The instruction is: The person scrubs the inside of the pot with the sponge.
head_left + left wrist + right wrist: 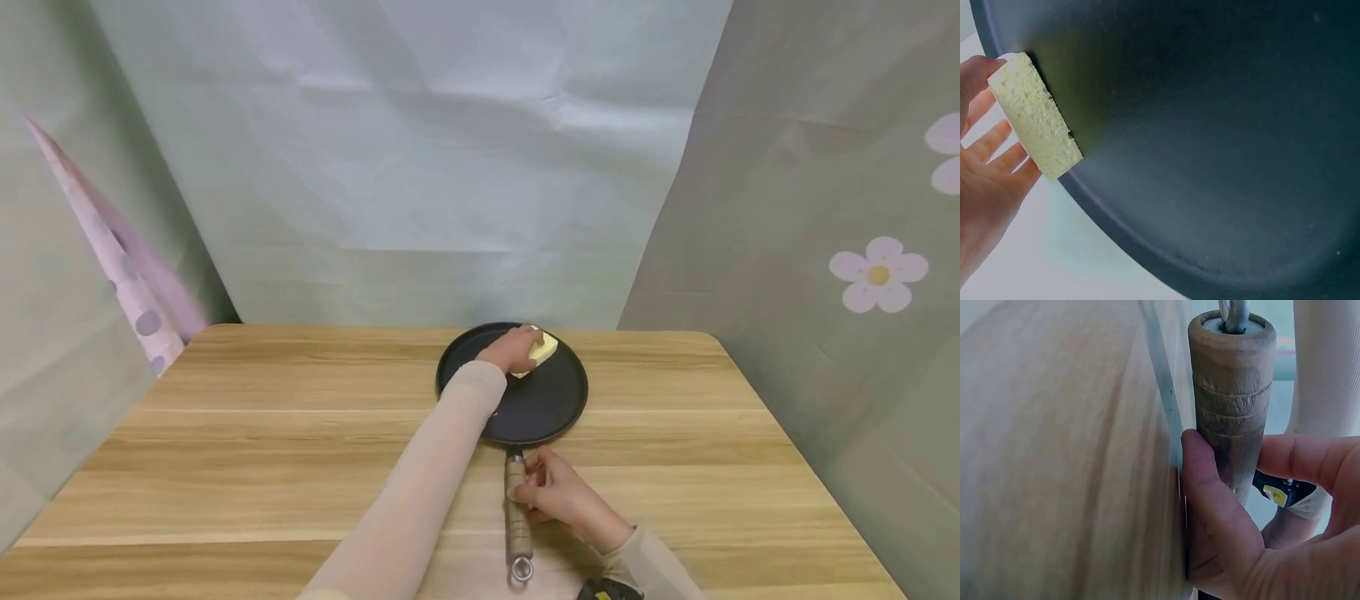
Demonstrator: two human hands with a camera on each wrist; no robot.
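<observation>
left hand: thumb and fingers grip yellow sponge on black pan | right hand: thumb and finger pinch wooden handle | pan on counter

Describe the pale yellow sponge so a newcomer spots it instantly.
On the wood-grain tabletop, near its far edge, lies a round, flat, black pan. On the pan, gripped by the person's left hand, is a pale-yellow, rectangular, porous sponge. Its light colour and block shape set it apart from the dark pan.
</observation>
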